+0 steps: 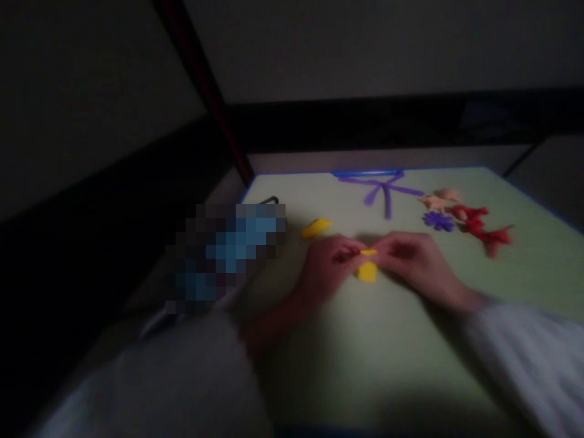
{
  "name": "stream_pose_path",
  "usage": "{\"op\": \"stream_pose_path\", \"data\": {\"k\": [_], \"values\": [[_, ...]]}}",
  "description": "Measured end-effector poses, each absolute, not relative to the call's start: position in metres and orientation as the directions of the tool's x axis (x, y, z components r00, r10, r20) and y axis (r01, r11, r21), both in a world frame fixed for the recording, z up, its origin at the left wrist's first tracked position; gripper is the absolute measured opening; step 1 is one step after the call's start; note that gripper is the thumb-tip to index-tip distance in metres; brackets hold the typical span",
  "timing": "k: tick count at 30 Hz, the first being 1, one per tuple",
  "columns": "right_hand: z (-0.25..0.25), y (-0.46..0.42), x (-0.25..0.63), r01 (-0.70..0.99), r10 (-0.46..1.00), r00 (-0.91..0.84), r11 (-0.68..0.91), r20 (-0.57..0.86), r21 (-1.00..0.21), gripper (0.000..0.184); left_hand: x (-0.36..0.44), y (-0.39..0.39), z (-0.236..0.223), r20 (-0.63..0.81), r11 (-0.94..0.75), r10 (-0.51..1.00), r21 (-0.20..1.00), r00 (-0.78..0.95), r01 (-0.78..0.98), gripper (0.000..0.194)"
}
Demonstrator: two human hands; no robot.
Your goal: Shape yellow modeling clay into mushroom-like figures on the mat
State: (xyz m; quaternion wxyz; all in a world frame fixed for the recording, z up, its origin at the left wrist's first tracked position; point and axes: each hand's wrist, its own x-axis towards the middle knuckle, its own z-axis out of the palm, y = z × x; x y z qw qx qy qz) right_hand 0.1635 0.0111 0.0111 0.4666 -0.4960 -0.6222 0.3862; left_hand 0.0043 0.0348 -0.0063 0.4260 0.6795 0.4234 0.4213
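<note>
Fingertips of the left hand (326,267) and right hand (413,258) nearly meet, both pinching a yellow clay piece (367,272) over the pale green tabletop (360,347). From that piece, a second yellow clay lump (316,229) lies at ten o'clock, near the left hand. Purple clay strips (387,201) spread at twelve, beside a blue bar (367,174) at the far edge. Towards two o'clock sit a purple flower shape (438,221), peach clay shapes (433,202) and red clay shapes (474,226), their details blurred.
</note>
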Motion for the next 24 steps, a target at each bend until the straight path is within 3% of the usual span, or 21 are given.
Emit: {"op": "stream_pose_path", "data": {"k": [24], "values": [[0.005, 0.0147, 0.1691, 0.271, 0.977, -0.129, 0.201, 0.172, -0.941, 0.02, 0.0032, 0.0374, -0.0087, 0.124, -0.214, 0.936, 0.943, 0.329, 0.254, 0.007]]}}
